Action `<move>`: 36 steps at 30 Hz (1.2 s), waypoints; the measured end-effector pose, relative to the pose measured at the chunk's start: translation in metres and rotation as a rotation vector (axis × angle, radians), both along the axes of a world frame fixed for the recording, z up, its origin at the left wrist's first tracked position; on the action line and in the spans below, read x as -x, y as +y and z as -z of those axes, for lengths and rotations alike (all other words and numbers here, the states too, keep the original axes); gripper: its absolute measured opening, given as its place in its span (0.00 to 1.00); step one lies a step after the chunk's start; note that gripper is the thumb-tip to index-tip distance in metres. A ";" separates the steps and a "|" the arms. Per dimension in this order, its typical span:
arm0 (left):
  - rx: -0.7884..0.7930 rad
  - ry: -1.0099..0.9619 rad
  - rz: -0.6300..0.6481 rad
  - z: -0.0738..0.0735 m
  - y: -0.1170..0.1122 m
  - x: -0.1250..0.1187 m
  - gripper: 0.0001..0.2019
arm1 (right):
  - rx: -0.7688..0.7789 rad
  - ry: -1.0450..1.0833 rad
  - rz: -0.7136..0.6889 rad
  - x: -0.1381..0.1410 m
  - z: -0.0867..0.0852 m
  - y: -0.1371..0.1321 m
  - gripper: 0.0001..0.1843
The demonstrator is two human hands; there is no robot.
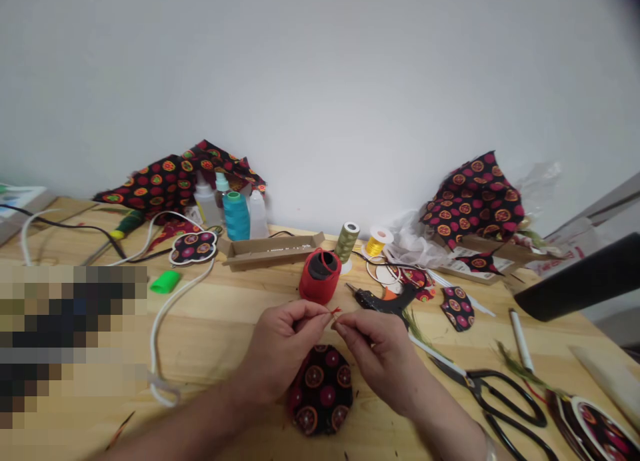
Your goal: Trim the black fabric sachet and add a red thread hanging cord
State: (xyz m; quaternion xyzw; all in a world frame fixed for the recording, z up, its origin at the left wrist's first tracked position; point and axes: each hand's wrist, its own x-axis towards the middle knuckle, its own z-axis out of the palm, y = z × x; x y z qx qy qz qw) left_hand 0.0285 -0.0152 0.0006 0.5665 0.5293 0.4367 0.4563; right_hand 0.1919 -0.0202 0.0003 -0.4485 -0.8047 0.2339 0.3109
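My left hand (283, 344) and my right hand (377, 351) meet over the wooden table (220, 327), fingertips pinched together on a thin red thread (334, 312) between them. Under my wrists lies a round piece of black fabric with orange and pink circles (321, 391). Just beyond my fingers stands a red spool (320, 275) with a dark centre.
A black glue gun (387, 302) and large black scissors (493, 391) lie to the right. Behind stand an olive thread cone (347, 242), a gold spool (378, 241), a teal cone (236, 215), plastic bottles, a cardboard tray (270, 251) and patterned fabric heaps. A white cord (167, 314) curls at left.
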 end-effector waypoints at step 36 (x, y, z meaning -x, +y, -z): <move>-0.169 0.102 0.313 0.006 -0.002 0.002 0.10 | -0.428 -0.118 -0.040 -0.011 0.004 0.009 0.12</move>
